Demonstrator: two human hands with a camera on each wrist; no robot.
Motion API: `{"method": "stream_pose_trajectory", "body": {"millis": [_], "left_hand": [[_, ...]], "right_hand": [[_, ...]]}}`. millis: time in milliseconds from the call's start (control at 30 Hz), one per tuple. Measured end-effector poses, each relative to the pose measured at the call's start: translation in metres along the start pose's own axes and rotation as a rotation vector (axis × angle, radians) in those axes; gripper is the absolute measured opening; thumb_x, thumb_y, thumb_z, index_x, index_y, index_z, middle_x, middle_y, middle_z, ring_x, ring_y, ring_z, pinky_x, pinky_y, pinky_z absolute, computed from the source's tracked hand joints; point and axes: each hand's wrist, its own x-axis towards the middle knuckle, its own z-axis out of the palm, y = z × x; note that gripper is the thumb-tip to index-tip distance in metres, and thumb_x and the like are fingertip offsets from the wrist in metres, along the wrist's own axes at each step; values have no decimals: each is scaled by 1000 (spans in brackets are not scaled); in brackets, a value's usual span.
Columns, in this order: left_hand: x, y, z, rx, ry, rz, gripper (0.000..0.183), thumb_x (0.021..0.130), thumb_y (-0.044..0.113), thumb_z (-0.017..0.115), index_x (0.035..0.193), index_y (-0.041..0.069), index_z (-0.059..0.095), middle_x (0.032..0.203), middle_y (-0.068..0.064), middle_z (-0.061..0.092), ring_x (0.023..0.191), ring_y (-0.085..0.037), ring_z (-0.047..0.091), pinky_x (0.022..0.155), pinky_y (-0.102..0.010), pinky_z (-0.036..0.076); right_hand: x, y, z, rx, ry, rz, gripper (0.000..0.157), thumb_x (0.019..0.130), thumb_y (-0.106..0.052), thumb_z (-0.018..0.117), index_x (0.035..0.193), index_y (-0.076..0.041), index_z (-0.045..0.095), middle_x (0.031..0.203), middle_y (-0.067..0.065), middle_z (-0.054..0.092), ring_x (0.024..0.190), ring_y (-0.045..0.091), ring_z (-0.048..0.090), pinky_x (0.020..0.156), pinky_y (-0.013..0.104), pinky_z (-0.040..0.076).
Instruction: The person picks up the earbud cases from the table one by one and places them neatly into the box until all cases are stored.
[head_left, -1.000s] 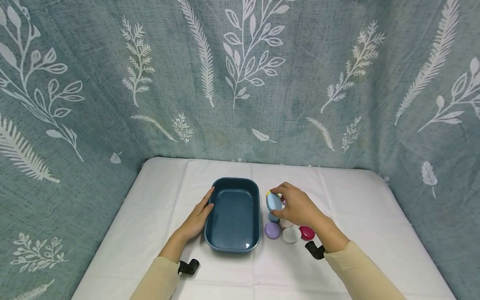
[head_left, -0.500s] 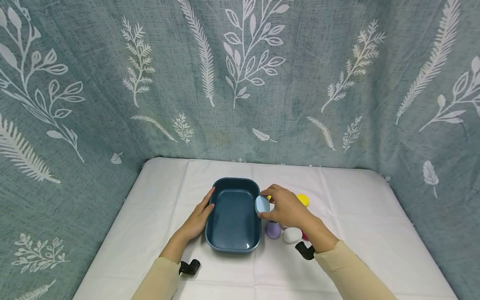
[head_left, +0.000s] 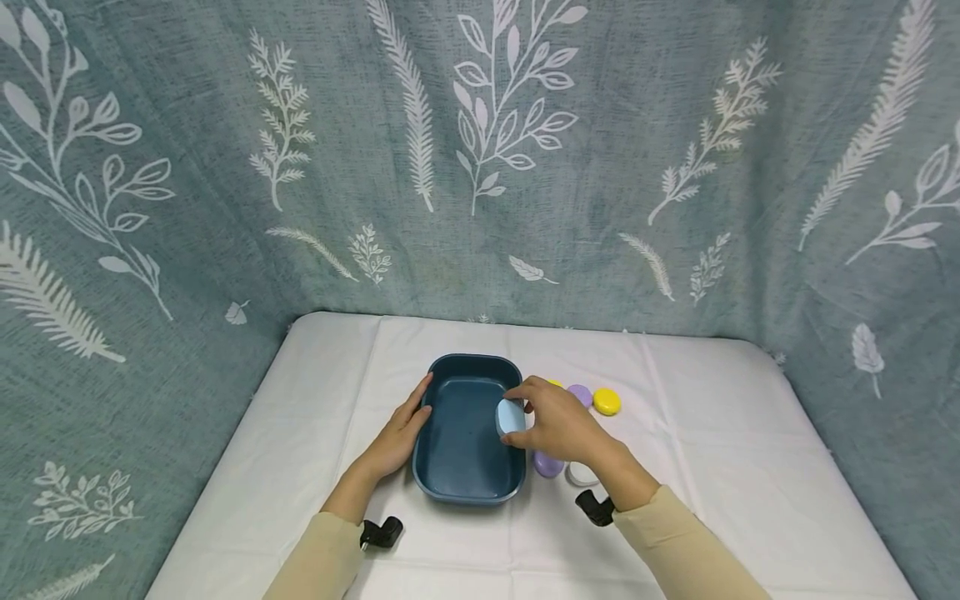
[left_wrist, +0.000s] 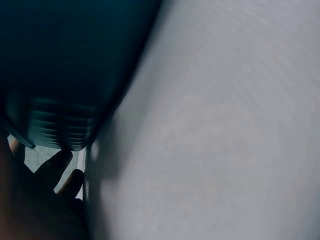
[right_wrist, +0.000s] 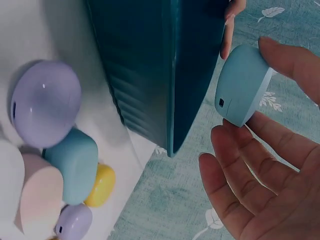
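Observation:
My left hand (head_left: 399, 437) rests against the left side of a dark blue rectangular basin (head_left: 471, 492), its fingers along the outside and its thumb at the rim. In the left wrist view, the dim fingers (left_wrist: 54, 167) touch the basin's ribbed outer wall. My right hand (head_left: 562, 421) pinches a light blue rounded case (head_left: 510, 417) between thumb and fingertips, above the basin's right side. The right wrist view shows that case (right_wrist: 241, 85) tilted on edge, a small dark slot in its side.
Right of the basin lie several similar rounded cases: a purple one (right_wrist: 47, 102), a blue one (right_wrist: 74, 165), a pink one (right_wrist: 41, 192), a white one (right_wrist: 9, 185) and a yellow one (head_left: 607, 402). White cloth (head_left: 697, 433) covers the table; a leaf-patterned curtain (head_left: 420, 250) hangs behind.
My right hand has carried the light blue case leftward from the group of cases, over the basin's right rim. The left hand has stayed at the basin.

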Motion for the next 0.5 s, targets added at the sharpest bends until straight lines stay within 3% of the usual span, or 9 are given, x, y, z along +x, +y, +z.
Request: {"method": "stream_pose_trajectory", "body": {"millis": [500], "left_hand": [[-2,6,-1,34,0,-32,55,115,34,33,167,38,15,175,4,15,162,-26,14,130,-56,15]], "right_hand": [[4,-3,21,-45,-36,9,60,78,-37,92,129,-12,72,119,2,66,96,19,65,78,31,55]]}}
